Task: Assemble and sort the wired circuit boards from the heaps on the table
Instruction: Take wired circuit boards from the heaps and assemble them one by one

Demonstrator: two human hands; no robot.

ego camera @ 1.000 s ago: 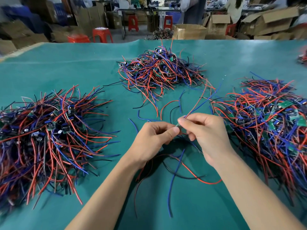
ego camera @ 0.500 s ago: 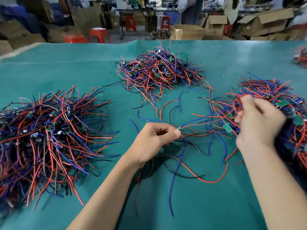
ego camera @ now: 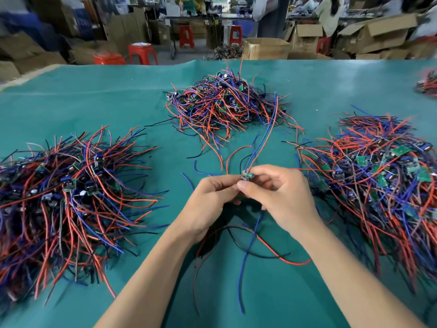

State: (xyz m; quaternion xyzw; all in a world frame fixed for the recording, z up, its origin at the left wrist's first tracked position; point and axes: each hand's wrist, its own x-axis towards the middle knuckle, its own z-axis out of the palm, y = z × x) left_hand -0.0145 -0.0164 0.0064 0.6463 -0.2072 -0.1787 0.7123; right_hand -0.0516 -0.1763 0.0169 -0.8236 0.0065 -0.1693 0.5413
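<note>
A: Pinching hard, both of them. The left hand (ego camera: 208,197) and right hand (ego camera: 281,195) meet at table centre, fingertips closed on one small board (ego camera: 247,177).

B: One board or two?

A: Can't tell; it's too small and half hidden by fingers. Red and blue leads (ego camera: 264,138) run up from it toward 12 o'clock, and more wires (ego camera: 248,252) hang below the hands toward 6.

B: So what goes wrong?

A: I'd say the leads. Those upper ones point at the far heap (ego camera: 224,102) at 12. If they snag there, a tug could drag other pieces out or strain the wire at the board.

B: And the loose wires underneath?

A: They cross each other on the mat (ego camera: 82,100). Lifting the board likely pulls a tangle with it.

B: Sorting risk?

A: Three heaps: left heap (ego camera: 66,190) at 9, right heap (ego camera: 383,176) at 3, plus the far one. They look alike, so dropping it in the wrong one seems easy.
</note>
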